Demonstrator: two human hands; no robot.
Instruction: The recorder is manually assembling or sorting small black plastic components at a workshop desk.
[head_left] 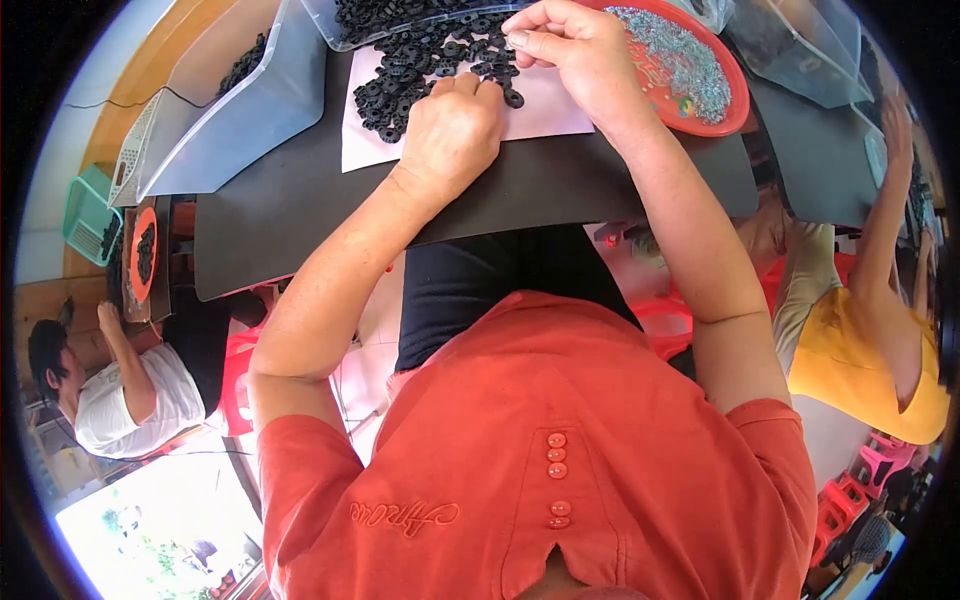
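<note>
Small black ring-shaped parts [385,100] lie heaped and scattered on a pale pink sheet [545,118] on the dark table. My left hand [455,130] rests at the near side of the heap with its fingers curled down among the parts. Its fingertips are hidden, so what they grip cannot be seen. Above the right side of the sheet, my right hand [575,55] pinches thumb and forefinger together. Whatever lies between them is too small to make out. Just right of this hand is a red round tray [738,100] with many small shiny, clear-bluish pieces [680,65].
A clear plastic bin [240,130] with black parts stands at the left. Another bin [365,40] of them sits beyond the sheet, and a third clear bin [810,50] at far right. The dark table [300,220] ends before my lap. Co-workers sit on both sides.
</note>
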